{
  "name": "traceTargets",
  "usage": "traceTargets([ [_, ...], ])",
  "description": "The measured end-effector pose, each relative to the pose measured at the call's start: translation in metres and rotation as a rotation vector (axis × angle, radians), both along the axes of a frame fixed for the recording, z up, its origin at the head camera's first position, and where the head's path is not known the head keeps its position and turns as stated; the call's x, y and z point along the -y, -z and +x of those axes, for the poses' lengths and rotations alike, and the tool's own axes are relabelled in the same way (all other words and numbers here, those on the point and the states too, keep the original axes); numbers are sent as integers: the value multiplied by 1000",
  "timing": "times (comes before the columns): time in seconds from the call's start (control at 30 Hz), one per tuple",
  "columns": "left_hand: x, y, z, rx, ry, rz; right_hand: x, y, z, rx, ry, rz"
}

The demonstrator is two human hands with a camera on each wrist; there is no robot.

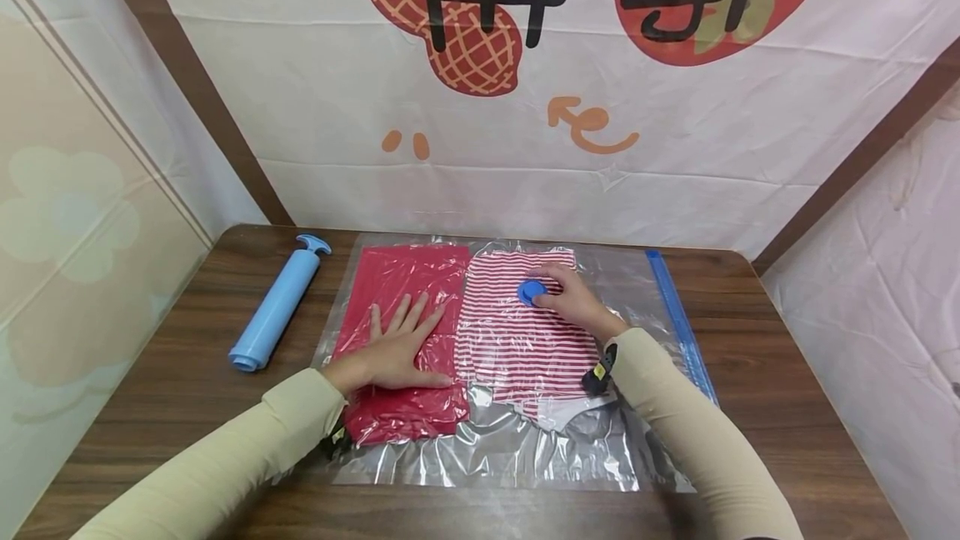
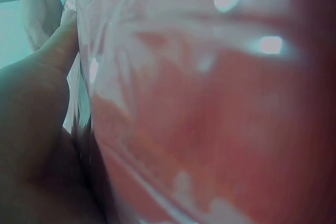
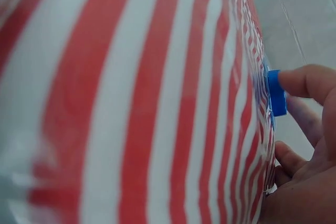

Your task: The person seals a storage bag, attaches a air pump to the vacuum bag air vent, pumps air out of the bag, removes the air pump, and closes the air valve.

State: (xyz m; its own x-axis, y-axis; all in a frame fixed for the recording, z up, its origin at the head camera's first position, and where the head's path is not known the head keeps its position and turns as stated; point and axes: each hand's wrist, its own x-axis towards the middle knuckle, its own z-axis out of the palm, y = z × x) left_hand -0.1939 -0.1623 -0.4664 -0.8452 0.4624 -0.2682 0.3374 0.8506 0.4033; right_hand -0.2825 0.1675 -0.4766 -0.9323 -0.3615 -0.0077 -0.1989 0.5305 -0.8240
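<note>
A clear plastic vacuum storage bag (image 1: 555, 469) lies flat on the table, with a folded red cloth (image 1: 408, 269) and a red-and-white striped garment (image 1: 510, 357) inside. My left hand (image 1: 393, 357) rests on the bag over the red cloth, fingers spread. In the left wrist view, glossy film covers the red cloth (image 2: 210, 124). On the bag's upper face, above the stripes, is a round blue valve cap (image 1: 532, 291). My right hand (image 1: 573, 298) pinches this cap between thumb and fingers. The right wrist view shows the thumb against the edge of the blue cap (image 3: 276, 94).
A light blue hand pump (image 1: 276, 307) lies on the wooden table (image 1: 187, 298), left of the bag. Along the bag's right side runs a blue zip strip (image 1: 675, 307). A printed cloth backdrop (image 1: 480, 190) hangs behind the table's far edge.
</note>
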Motion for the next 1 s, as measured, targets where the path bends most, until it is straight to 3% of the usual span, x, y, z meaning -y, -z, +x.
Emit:
traceTargets([
  [0.53, 1, 2, -1, -5, -4, -5, 13, 3, -2, -44, 153, 121],
  [0.73, 1, 3, -3, -10, 4, -7, 18, 2, -3, -105, 199, 240],
  [1.0, -1, 2, -1, -10, -2, 19, 20, 2, -3, -124, 206, 318],
])
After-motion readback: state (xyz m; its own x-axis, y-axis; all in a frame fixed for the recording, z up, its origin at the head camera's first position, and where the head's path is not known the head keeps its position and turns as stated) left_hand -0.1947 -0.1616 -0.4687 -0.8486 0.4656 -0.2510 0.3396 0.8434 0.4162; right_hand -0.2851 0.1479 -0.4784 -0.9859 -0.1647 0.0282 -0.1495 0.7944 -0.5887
